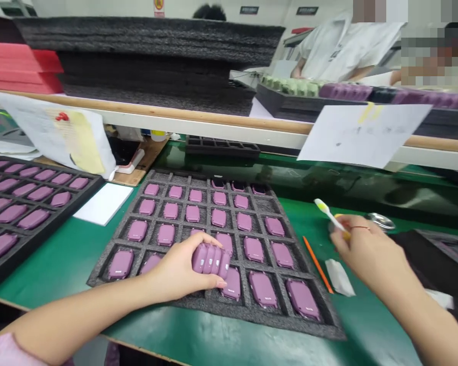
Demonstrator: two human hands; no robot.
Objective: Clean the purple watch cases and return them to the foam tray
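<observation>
My left hand [187, 267] grips a row of several purple cases [211, 259] side by side, above the front half of a dark foam tray [229, 314]. Most of the tray's compartments hold a purple case [262, 288]; a few at the back hold dark-faced pieces [238, 186]. On the right, my right hand [361, 244] is closed around a white toothbrush [331, 213], its bristle end pointing up and left. An orange stick [317, 264] and a crumpled white wrapper [339, 277] lie between the tray and my right hand.
Another tray of purple cases [34, 193] sits at the left, beside a white pad [104, 203]. A shelf edge [198, 116] crosses behind, carrying foam stacks [148, 61]. Paper sheets [362, 134] hang from it. A metal dish [381, 221] is behind my right hand. A person in white [343, 46] is beyond.
</observation>
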